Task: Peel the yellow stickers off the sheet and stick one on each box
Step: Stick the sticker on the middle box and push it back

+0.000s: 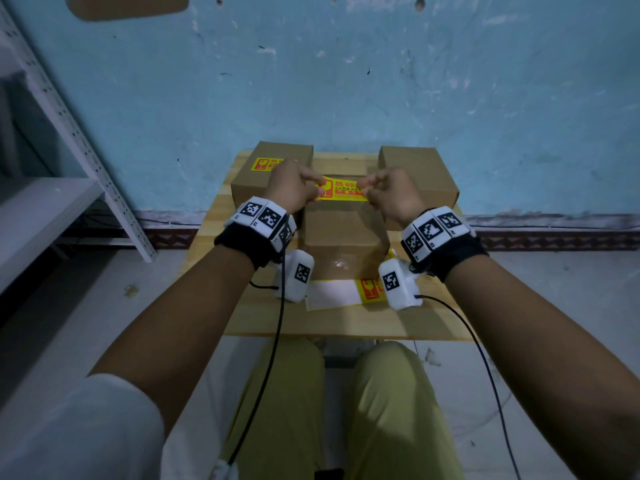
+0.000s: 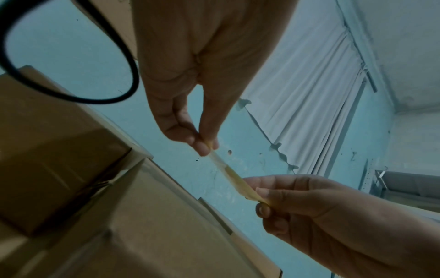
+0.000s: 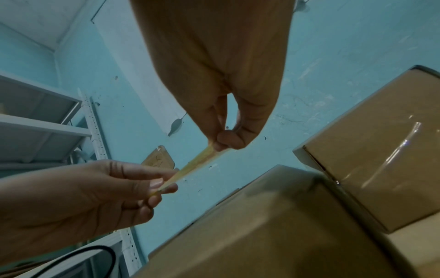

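A yellow sticker (image 1: 341, 189) with red print is stretched flat between my two hands above the middle cardboard box (image 1: 343, 233). My left hand (image 1: 294, 188) pinches its left end and my right hand (image 1: 388, 194) pinches its right end. Both wrist views show the sticker (image 2: 234, 176) (image 3: 190, 167) edge-on, held at each end by a pinching thumb and finger. The back left box (image 1: 273, 174) carries a yellow sticker (image 1: 263, 164) on top. The back right box (image 1: 419, 174) has a bare top. The sticker sheet (image 1: 341, 292) lies on the table in front of the middle box.
The boxes stand on a small wooden table (image 1: 263, 313) against a blue wall (image 1: 346, 81). A grey metal shelf (image 1: 52, 202) stands at the left. Black cables (image 1: 277, 323) hang from both wrists over my knees.
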